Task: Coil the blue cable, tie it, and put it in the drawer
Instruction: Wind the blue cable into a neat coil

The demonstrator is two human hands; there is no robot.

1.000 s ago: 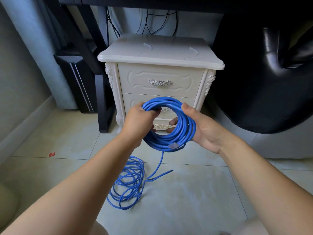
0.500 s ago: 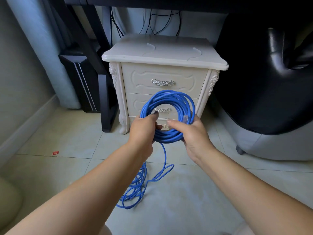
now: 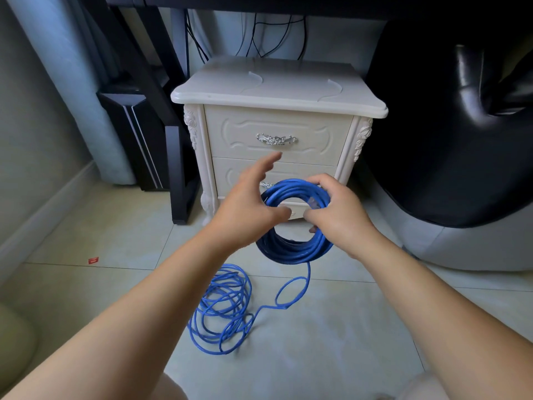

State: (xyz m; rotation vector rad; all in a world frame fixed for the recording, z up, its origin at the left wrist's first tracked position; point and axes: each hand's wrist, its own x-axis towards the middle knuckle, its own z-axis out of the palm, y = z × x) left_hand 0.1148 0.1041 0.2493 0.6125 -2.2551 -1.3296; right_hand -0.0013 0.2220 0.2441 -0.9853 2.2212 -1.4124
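The right hand point(image 3: 343, 217) alone grips the blue cable point(image 3: 291, 249) coil before the nightstand point(image 3: 277, 122); the left hand point(image 3: 251, 212) hangs open. Loose floor loops could snag, pulling the coil apart.

Your right hand point(image 3: 340, 215) gripped blue cable point(image 3: 294, 249) coil before nightstand point(image 3: 277, 90); your left hand point(image 3: 248, 209) spread open; loose loops on floor point(image 3: 331, 342).
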